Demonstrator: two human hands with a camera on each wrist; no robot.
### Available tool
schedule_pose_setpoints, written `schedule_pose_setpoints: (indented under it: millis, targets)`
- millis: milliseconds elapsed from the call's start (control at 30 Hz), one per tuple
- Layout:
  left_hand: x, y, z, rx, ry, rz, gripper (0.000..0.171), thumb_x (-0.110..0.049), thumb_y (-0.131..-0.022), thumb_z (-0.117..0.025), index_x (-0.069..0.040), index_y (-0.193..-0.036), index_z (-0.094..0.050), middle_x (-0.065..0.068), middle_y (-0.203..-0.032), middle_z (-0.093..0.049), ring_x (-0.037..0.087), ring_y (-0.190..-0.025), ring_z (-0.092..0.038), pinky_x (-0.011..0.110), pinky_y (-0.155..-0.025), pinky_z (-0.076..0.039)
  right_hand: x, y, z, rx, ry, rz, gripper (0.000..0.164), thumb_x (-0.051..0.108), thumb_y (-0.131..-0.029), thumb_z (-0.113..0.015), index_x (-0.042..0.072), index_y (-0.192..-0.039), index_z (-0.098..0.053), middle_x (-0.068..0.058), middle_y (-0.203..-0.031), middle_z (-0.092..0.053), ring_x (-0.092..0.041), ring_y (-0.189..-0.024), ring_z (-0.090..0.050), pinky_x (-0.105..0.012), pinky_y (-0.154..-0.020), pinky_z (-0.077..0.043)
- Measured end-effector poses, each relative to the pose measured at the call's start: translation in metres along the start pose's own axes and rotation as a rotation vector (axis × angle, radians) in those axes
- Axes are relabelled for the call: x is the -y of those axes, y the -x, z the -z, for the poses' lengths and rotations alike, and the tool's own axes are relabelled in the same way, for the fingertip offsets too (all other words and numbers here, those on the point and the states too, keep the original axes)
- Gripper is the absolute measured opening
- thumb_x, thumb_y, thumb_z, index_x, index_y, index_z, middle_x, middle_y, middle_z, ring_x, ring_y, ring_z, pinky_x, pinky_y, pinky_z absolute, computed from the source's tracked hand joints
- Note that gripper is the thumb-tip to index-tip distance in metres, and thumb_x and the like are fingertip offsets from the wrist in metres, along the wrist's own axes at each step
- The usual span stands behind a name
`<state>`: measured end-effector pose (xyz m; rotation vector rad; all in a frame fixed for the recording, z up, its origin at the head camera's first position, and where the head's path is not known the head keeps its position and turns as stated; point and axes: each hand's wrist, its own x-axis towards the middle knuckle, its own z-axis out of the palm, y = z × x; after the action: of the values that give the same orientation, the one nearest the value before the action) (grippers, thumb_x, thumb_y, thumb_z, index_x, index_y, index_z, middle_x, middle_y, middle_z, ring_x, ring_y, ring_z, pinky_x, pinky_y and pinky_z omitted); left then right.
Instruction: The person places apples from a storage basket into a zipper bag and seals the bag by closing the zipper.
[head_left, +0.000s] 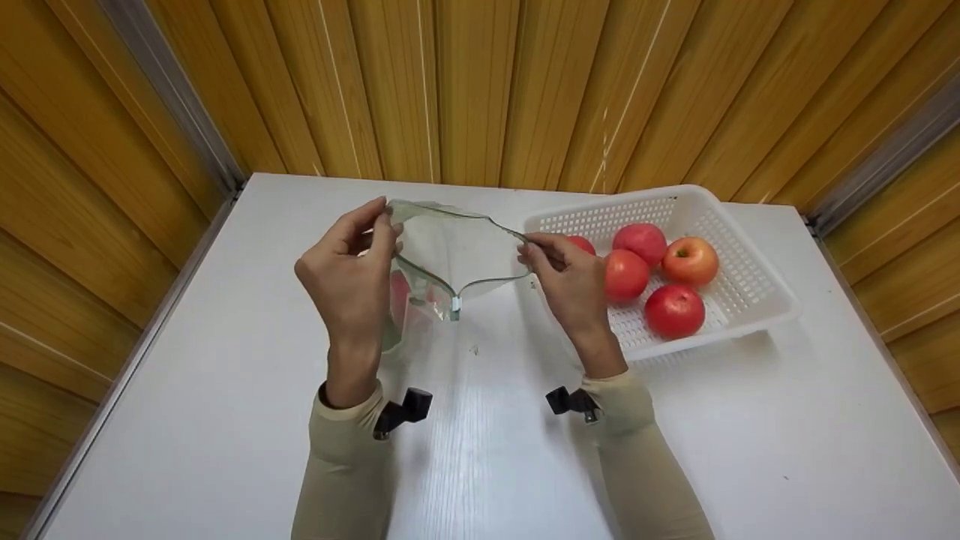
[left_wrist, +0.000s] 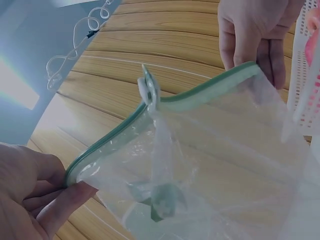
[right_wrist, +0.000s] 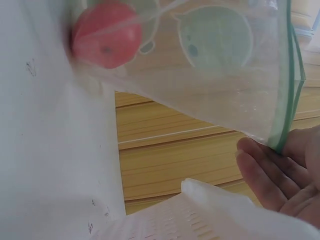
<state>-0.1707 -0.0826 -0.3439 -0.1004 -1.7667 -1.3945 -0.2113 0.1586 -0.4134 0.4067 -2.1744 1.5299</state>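
Observation:
A clear zip bag (head_left: 429, 291) with a green zip rim and a white slider (head_left: 456, 303) is held up above the table, its mouth spread wide. My left hand (head_left: 346, 281) pinches the left side of the rim between thumb and fingers. At the opposite side, my right hand (head_left: 571, 289) pinches the rim. A red apple (right_wrist: 107, 37) shows through the film at the bottom of the bag in the right wrist view, beside a pale green printed figure (right_wrist: 217, 42). Both hands and the slider also appear in the left wrist view.
A white perforated plastic basket (head_left: 757, 289) stands right of my right hand, close to it. Several red apples (head_left: 675, 310) lie inside. The white table (head_left: 225, 360) meets wood-patterned panels (head_left: 480, 90) at the back. Black wrist cameras (head_left: 416, 405) sit on both sleeves.

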Motion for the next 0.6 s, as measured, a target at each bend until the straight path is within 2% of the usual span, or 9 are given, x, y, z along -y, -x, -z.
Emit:
schedule_pose_setpoints:
  millis: [133,233,400,600]
  targets:
    - [-0.001,0.001,-0.005,-0.035,0.008,-0.079,0.015,0.004,-0.095,-0.071,0.003,-0.105,-0.082,0.009,-0.098,-0.081,0.021,-0.074,-0.076,0.022,-0.070,-0.061,-0.002,0.000,-0.003,-0.047,0.033,0.032,0.021,0.003,-0.099,-0.074,-0.003,-0.118,-0.078,-0.010,-0.103,-0.080,-0.021,-0.092,-0.079,-0.027,-0.080,-0.062]
    - [0.002,0.002,-0.007,0.003,-0.020,-0.090,0.015,0.004,-0.095,-0.072,0.004,-0.106,-0.082,0.009,-0.099,-0.081,0.020,-0.075,-0.076,0.022,-0.071,-0.061,-0.002,0.000,-0.003,-0.046,0.056,0.011,0.019,0.004,-0.099,-0.075,-0.003,-0.117,-0.078,-0.010,-0.101,-0.080,-0.020,-0.090,-0.079,-0.026,-0.078,-0.062]
    - [0.009,0.004,-0.011,0.127,-0.111,-0.014,0.017,-0.003,-0.097,-0.074,0.004,-0.110,-0.081,0.011,-0.101,-0.080,0.017,-0.075,-0.074,0.024,-0.074,-0.061,-0.004,0.000,-0.001,-0.005,0.050,-0.055,0.018,0.005,-0.099,-0.075,-0.003,-0.115,-0.079,-0.010,-0.099,-0.080,-0.020,-0.087,-0.079,-0.027,-0.077,-0.062]
    - [0.012,0.004,-0.014,0.229,-0.173,0.058,0.017,-0.008,-0.096,-0.076,0.003,-0.106,-0.082,0.012,-0.097,-0.080,0.020,-0.075,-0.076,0.032,-0.072,-0.064,-0.002,0.000,0.002,0.027,0.033,-0.088,0.019,0.006,-0.100,-0.075,-0.003,-0.115,-0.078,-0.009,-0.100,-0.080,-0.020,-0.087,-0.078,-0.028,-0.078,-0.062]
